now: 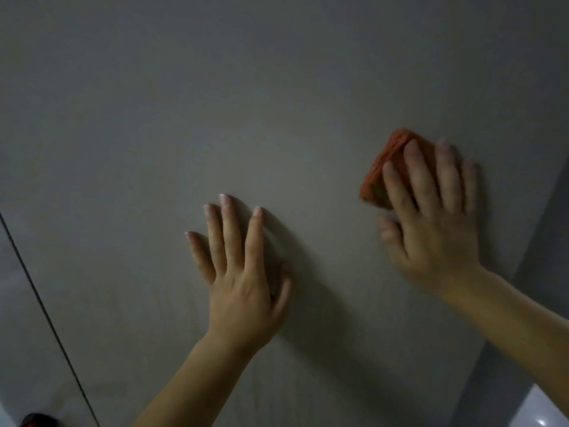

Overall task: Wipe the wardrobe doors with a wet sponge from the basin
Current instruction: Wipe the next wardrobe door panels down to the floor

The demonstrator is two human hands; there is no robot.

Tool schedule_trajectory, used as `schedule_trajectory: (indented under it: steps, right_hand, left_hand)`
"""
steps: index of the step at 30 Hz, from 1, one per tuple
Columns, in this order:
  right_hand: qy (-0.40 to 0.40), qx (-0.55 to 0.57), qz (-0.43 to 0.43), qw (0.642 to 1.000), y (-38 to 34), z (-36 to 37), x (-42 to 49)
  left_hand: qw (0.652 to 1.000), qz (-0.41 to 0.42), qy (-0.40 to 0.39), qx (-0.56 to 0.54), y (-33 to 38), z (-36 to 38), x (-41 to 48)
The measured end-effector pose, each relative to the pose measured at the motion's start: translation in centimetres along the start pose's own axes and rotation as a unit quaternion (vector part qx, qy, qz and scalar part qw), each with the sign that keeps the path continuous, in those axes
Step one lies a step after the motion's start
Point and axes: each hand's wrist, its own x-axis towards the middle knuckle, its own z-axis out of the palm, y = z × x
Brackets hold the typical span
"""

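**While the sponge is on the panel: press flat, overlap strokes**

Right hand (pixel 431 223) lays straight, spread fingers (pixel 421 174) over the orange sponge (pixel 385 161) and presses it to the wardrobe door (pixel 215 103). Its thumb sits by the sponge's lower corner, too blurred to say if it hooks. The sponge sticks out up-left of the fingertips. Left hand (pixel 240 272) lies flat and splayed, bracing the door and holding nothing. My take: use even palm pressure and overlapping passes, and shift the brace before wiping under it.
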Motion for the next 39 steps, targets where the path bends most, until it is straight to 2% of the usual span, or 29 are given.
schedule_trajectory:
  steps: [2, 6, 8, 11, 13, 18, 20, 26, 28, 33, 39]
  right_hand:
    - [-0.035, 0.008, -0.055, 0.998, -1.0, 0.6, -3.4]
    - [-0.078, -0.014, -0.173, 0.982, -0.6, 1.3, -8.8]
    - [-0.052, -0.005, -0.151, 0.987, 1.5, 1.0, -7.2]
    - [0.004, 0.006, -0.018, 1.000, 5.4, 0.4, -3.6]
    - [0.016, 0.013, 0.030, 0.999, 6.3, 0.3, -3.7]
    - [-0.046, 0.017, -0.063, 0.997, 4.9, 1.7, -11.9]
    - [-0.051, 0.017, -0.085, 0.995, 6.1, 1.5, -12.2]
    - [0.020, 0.042, 0.029, 0.998, 9.5, 1.0, -7.0]
    - [0.003, 0.056, 0.023, 0.998, 8.1, 1.5, -9.7]
    - [-0.069, 0.043, -0.076, 0.994, 4.2, 2.7, -19.1]
    - [0.011, 0.089, 0.010, 0.996, 3.4, 2.3, -11.6]
  left_hand:
    - [1.000, 0.005, 0.005, -0.010, 1.0, 0.3, 0.0]
    - [0.997, 0.070, -0.021, -0.002, 3.8, 1.3, -0.4]
    - [0.996, 0.083, -0.031, 0.004, 5.0, 2.0, -0.7]
    - [0.997, 0.073, -0.029, 0.012, 6.0, 3.0, -1.3]
    - [0.998, 0.060, -0.026, 0.018, 6.5, 3.5, -1.6]
    - [0.998, 0.049, -0.025, 0.026, 6.6, 3.9, -1.5]
    - [0.998, 0.048, -0.025, 0.027, 6.6, 4.0, -1.5]
    - [0.999, 0.035, -0.020, 0.032, 6.9, 4.2, -1.5]
    - [0.998, 0.037, -0.024, 0.038, 6.7, 4.1, -1.5]
    - [0.997, 0.040, -0.030, 0.054, 6.6, 3.8, -1.5]
    - [0.997, 0.045, -0.029, 0.059, 6.1, 3.7, -2.2]
